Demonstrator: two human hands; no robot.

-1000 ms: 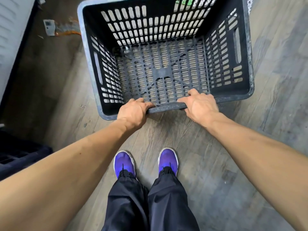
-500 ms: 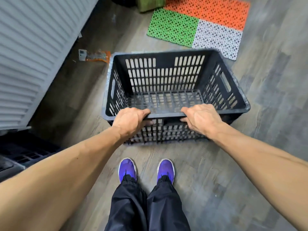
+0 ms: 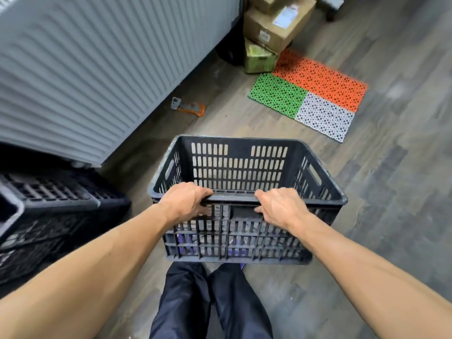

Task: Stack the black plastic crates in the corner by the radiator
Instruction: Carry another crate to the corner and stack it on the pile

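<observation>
I've lifted the crate (image 3: 239, 167) off the floor (image 3: 381, 216); left hand (image 3: 183, 201) and right hand (image 3: 281, 207) grip its near rim, stacked crates (image 3: 49, 199) left.

Likely a storeroom or back room: grey plank floor (image 3: 391, 192), a ribbed white radiator (image 3: 97, 69), taped cardboard boxes (image 3: 274, 23) piled at the radiator's far end, black crates (image 3: 49, 204) at its near end.
</observation>
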